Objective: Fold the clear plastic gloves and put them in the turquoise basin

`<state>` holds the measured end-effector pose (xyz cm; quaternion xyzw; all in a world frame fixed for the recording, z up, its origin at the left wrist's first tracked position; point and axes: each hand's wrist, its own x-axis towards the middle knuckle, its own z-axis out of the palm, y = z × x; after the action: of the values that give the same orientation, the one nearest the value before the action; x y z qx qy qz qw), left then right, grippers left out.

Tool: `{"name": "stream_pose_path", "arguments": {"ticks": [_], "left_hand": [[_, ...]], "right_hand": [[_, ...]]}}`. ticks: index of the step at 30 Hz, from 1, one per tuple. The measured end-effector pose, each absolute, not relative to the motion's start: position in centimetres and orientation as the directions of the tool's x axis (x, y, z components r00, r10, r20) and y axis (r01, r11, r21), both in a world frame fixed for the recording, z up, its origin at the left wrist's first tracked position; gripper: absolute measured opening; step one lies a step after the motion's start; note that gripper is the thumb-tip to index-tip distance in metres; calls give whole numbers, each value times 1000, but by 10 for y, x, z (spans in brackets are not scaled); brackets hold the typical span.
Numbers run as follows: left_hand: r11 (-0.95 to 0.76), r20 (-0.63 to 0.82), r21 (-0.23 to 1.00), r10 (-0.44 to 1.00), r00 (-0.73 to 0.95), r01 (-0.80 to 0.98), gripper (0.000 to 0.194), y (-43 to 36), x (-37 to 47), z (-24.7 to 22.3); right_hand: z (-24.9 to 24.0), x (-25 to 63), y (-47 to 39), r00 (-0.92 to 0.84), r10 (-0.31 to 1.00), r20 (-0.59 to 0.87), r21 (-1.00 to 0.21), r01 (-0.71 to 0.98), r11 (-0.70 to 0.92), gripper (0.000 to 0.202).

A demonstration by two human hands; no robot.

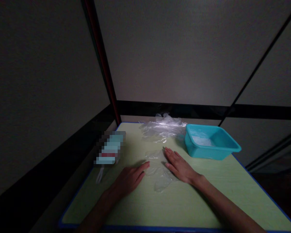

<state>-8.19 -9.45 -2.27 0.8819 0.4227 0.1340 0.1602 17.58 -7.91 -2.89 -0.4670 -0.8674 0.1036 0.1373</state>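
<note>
A thin, clear plastic piece (162,184), like a disposable glove or small bag, lies flat and wrinkled on the table in front of me. My left hand (130,177) is at its left side, index finger stretched out with the fingertip at the plastic's edge. From the right, my right hand (180,166) rests palm down with its fingers extended, partly covering the plastic's right side. Neither hand has its fingers wrapped around anything. Behind them, a crumpled heap of similar clear plastic (163,127) lies near the table's far edge.
A turquoise plastic basin (208,152) with something white inside stands at the right. At the left edge lies a pixelated pale-blue item (111,147), a white strip (100,174) beside it. The pale green table (184,207) has blue edging and meets walls behind and left.
</note>
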Motion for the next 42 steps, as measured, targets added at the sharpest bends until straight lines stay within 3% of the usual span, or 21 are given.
{"name": "stream_pose_path", "arguments": {"ticks": [5, 12, 21, 42], "left_hand": [[-588, 99, 418, 787, 608, 693, 40, -98, -80, -19], [-594, 79, 371, 786, 614, 713, 38, -95, -80, -17], [-752, 134, 254, 650, 748, 608, 41, -121, -68, -21], [-751, 171, 289, 651, 739, 594, 35, -125, -74, -25]], "right_hand": [[-31, 173, -81, -579, 803, 139, -193, 780, 595, 57], [-29, 175, -79, -600, 793, 105, -143, 780, 609, 59], [-27, 175, -77, -594, 798, 98, -145, 785, 602, 59], [-32, 173, -82, -563, 820, 99, -73, 818, 571, 66]]}}
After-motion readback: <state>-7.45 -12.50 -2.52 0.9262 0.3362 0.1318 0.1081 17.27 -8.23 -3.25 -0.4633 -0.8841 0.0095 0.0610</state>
